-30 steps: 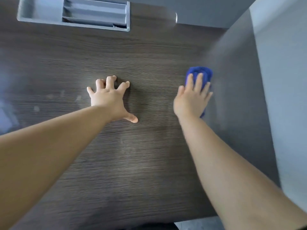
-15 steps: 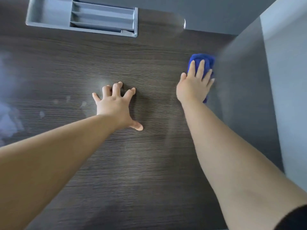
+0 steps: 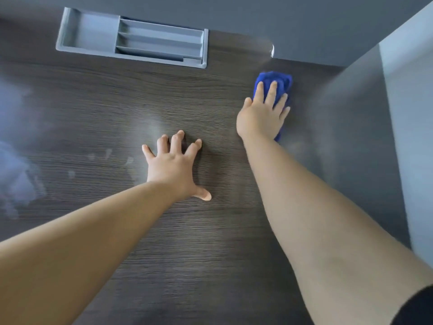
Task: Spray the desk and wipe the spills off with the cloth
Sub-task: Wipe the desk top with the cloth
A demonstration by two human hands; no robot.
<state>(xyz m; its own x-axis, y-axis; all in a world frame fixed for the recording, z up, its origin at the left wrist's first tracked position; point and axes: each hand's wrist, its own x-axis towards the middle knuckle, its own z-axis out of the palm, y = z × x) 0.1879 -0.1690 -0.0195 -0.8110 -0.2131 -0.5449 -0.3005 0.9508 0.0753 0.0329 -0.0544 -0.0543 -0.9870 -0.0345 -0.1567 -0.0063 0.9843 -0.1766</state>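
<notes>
Near the far right corner of the table (image 3: 210, 242), the blue cloth (image 3: 280, 79) is pressed flat beneath the right hand (image 3: 262, 118), its grip opened out, fingers straight. The left hand (image 3: 174, 166) is splayed on bare wood, holding nothing.

Wood-grain desk (image 3: 210, 242), fuzzy cloth (image 3: 278, 80), plastic tray (image 3: 93, 34)

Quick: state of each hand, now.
Left hand: open, fingers spread on the desk.
Right hand: open, flat fingers pressing the blue cloth.
</notes>
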